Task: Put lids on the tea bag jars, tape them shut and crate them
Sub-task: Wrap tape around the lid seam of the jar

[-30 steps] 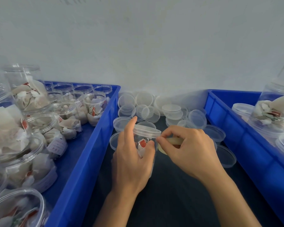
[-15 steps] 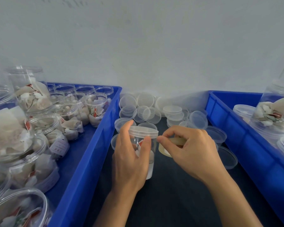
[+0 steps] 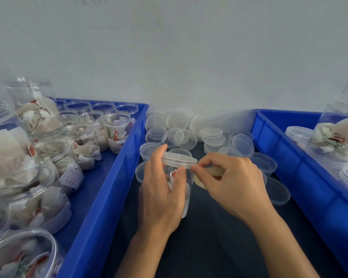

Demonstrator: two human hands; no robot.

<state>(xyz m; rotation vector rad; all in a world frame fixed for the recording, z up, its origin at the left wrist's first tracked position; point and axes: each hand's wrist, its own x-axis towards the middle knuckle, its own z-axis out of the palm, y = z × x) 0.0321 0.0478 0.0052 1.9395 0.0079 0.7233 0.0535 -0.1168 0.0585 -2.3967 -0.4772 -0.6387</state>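
- The jar (image 3: 178, 183), clear plastic with tea bags inside and a lid (image 3: 179, 159) already seated on its rim, stands on the dark surface (image 3: 209, 247) between the two blue crates, directly in front of the person
- The left hand (image 3: 161, 195) wraps its fingers (image 3: 179, 177) round the jar's body, thumb side toward the lid edge, most likely to hold it steady and turn it while tape goes round the seam
- The right hand (image 3: 232, 183) pinches the loose end of a roll of clear tape (image 3: 207, 176) just beside the lid's right edge; thumb and forefinger meet right at the rim, so the step in hand looks like sticking the tape's start onto the joint of lid and jar
- Spare lids (image 3: 177, 129) lie scattered and stacked behind the jar, against the wall (image 3: 169, 57), some close enough to be nudged as the jar turns
- The left crate (image 3: 117, 169) holds many filled jars, most seemingly without lids, so much of the work appears to remain
- The right crate (image 3: 289, 157) holds a few lidded jars; judging by that, it is where taped ones go
- Nothing blocks the way to either crate, though the right hand hides most of the tape roll
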